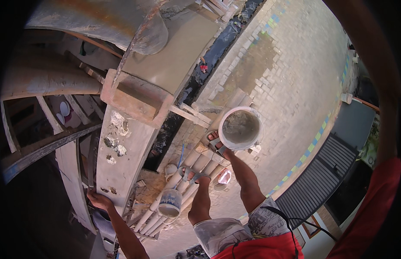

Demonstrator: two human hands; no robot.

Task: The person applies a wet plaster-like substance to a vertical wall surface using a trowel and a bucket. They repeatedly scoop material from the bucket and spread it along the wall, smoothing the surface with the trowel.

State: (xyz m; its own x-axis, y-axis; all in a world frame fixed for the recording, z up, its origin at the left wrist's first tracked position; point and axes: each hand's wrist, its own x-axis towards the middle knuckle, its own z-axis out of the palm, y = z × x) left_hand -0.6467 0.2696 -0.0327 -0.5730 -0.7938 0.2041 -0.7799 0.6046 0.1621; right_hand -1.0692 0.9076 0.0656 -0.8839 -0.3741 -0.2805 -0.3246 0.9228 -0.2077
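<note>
At the lower left, my left hand [100, 200] is closed at the lower end of a long narrow dark bar [93, 162], beside the edge of a grey plastered wall [122, 166]. Holes and pale patches mark this wall. My right arm, in a red sleeve, rises along the right side, and its hand lies outside the picture. By my feet stands a round bucket of grey mortar [240, 128]. A smaller paint bucket [170, 202] sits beside the poles under my feet.
Sandalled, I stand on a bundle of long poles [200, 163]. A dark water-filled drain [166, 140] runs beside the wall. Above it is a box-shaped concrete block [138, 97] next to a smooth cement surface [183, 45]. Paving [308, 82] and a slatted gate [319, 175] lie right.
</note>
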